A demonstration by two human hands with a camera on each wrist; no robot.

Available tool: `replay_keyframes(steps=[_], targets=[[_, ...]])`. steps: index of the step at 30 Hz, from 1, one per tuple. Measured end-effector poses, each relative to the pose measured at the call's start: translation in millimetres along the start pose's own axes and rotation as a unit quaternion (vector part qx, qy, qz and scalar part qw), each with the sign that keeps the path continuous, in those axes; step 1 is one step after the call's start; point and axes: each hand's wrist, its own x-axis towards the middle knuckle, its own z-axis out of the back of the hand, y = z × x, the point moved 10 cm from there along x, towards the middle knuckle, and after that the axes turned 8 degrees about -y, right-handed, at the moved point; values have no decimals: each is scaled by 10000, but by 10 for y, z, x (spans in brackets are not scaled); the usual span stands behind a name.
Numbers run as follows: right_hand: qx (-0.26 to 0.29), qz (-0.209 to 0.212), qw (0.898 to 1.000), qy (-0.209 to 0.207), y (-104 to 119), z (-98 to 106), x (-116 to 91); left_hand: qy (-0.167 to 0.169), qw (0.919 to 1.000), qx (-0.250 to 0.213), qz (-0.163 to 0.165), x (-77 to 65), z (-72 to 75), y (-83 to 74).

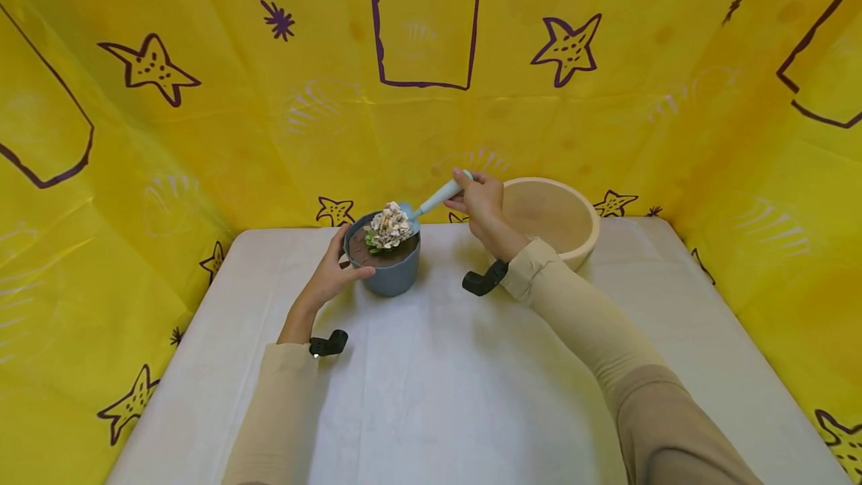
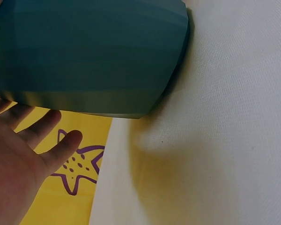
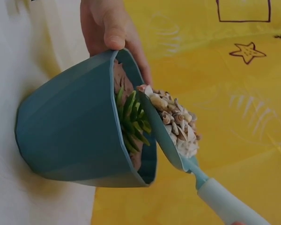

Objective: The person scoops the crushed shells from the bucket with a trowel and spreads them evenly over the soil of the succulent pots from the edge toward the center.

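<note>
A blue-grey plant pot (image 1: pixel 392 281) stands upright on the table. Brown soil (image 1: pixel 361 251) fills much of it, and a small green succulent (image 3: pixel 130 118) grows there. My left hand (image 1: pixel 330 269) holds the pot at its left side, thumb at the near rim. In the left wrist view some of its fingers are spread beside the pot wall. My right hand (image 1: pixel 483 204) grips the pale handle of a light-blue trowel (image 1: pixel 436 198). Heaped on the trowel's blade are small seashells (image 3: pixel 175 123). The blade is over the pot's opening, close above the succulent, partly hiding it in the head view.
To the right, behind my right wrist, stands a large cream-coloured round pot (image 1: pixel 587 238). A white cloth covers the table (image 1: pixel 431 395). Yellow sheeting (image 1: pixel 431 126) with purple starfish drawings encloses the back and sides.
</note>
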Motion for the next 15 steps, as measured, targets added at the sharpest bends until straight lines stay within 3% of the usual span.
replay_keyframes(steps=[4, 9, 15], targets=[[-11, 11, 10000, -21, -7, 0, 2, 51, 9999, -78, 63, -9, -11, -18], [35, -19, 9999, -104, -29, 37, 11, 128, 9998, -131, 125, -109, -18, -239], [90, -13, 9999, -121, -47, 54, 25, 80, 9998, -157, 94, -75, -20, -163]])
